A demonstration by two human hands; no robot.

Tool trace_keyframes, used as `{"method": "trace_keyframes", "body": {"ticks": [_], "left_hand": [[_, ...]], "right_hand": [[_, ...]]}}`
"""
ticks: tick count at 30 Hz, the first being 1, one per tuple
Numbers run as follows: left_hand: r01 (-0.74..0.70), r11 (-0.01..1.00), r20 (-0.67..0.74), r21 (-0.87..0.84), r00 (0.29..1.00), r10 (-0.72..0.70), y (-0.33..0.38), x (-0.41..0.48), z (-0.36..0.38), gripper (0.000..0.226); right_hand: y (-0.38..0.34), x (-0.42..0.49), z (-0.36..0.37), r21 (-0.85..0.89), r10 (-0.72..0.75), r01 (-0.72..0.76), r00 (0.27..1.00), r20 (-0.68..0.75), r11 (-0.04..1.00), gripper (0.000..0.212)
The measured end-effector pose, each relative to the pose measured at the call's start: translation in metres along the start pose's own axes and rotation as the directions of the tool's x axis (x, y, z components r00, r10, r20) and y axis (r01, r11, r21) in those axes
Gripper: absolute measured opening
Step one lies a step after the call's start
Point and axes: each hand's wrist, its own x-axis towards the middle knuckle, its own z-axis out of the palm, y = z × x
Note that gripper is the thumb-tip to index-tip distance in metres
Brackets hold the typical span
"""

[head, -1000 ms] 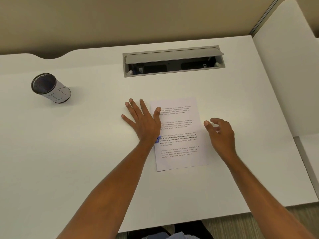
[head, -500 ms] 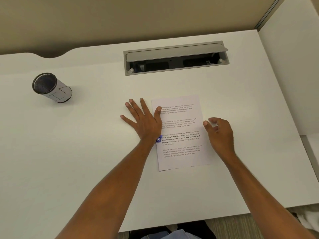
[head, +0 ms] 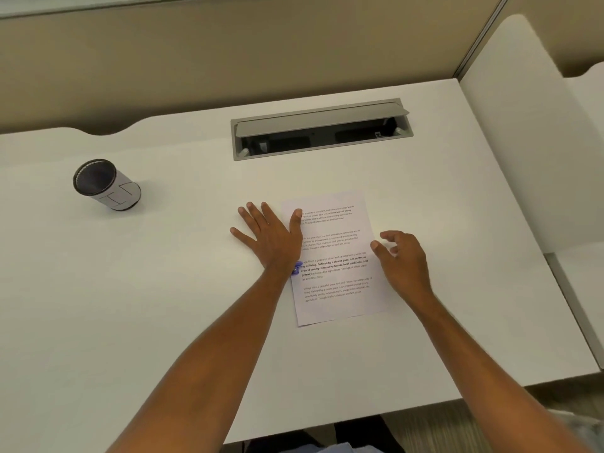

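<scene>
Left hand (head: 271, 237) lies flat, fingers spread, thumb pinning the printed sheet (head: 336, 256); right hand (head: 403, 259), loosely curled and empty, should pinch the sheet's right edge cleanly.

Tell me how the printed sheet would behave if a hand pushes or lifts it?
The printed sheet looks thin and lies flat, so it would probably flop when lifted. On the smooth white desk it may slide easily if pushed. The left hand lies flat with its thumb on the sheet's edge, which likely keeps it from shifting.
</scene>
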Motion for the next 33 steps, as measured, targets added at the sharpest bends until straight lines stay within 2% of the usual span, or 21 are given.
{"method": "trace_keyframes", "body": {"ticks": [4,7,12,14,18,22,27,33], "left_hand": [[-0.019,0.980,-0.093,-0.200,0.996,0.000,-0.012,-0.011,-0.016,0.085],[-0.060,0.907,-0.167,-0.417,0.986,-0.012,-0.031,-0.035,-0.028,0.069],[-0.077,0.863,-0.133,-0.500,0.991,0.011,-0.061,-0.078,-0.036,0.033],[-0.024,0.872,-0.049,-0.489,0.999,0.000,-0.070,-0.091,-0.034,0.029],[0.066,0.927,0.163,-0.369,0.987,-0.005,-0.084,-0.107,-0.028,0.035],[0.041,0.966,0.349,-0.255,0.936,0.053,-0.094,-0.115,-0.024,0.040],[-0.009,0.980,0.397,-0.199,0.914,0.089,-0.100,-0.122,-0.023,0.048],[-0.033,0.987,0.379,-0.157,0.921,0.091,-0.099,-0.124,-0.021,0.047]], "right_hand": [[0.002,-0.006,-0.007,0.021,-0.002,0.002,1.000,-0.005,1.000,0.035],[0.006,-0.013,-0.010,0.029,0.001,-0.001,1.000,-0.006,1.000,0.034],[0.014,-0.027,-0.009,0.006,0.020,-0.020,1.000,0.002,1.000,0.034],[0.017,-0.034,-0.008,-0.003,0.041,-0.041,0.999,0.008,0.999,0.035],[0.020,-0.045,-0.004,-0.050,0.090,-0.089,0.996,0.018,0.995,0.036],[0.020,-0.058,-0.001,-0.142,0.152,-0.146,0.988,0.031,0.979,0.041],[0.019,-0.069,0.003,-0.186,0.191,-0.180,0.981,0.041,0.966,0.046],[0.018,-0.075,0.007,-0.171,0.180,-0.173,0.983,0.028,0.970,0.050]]}}
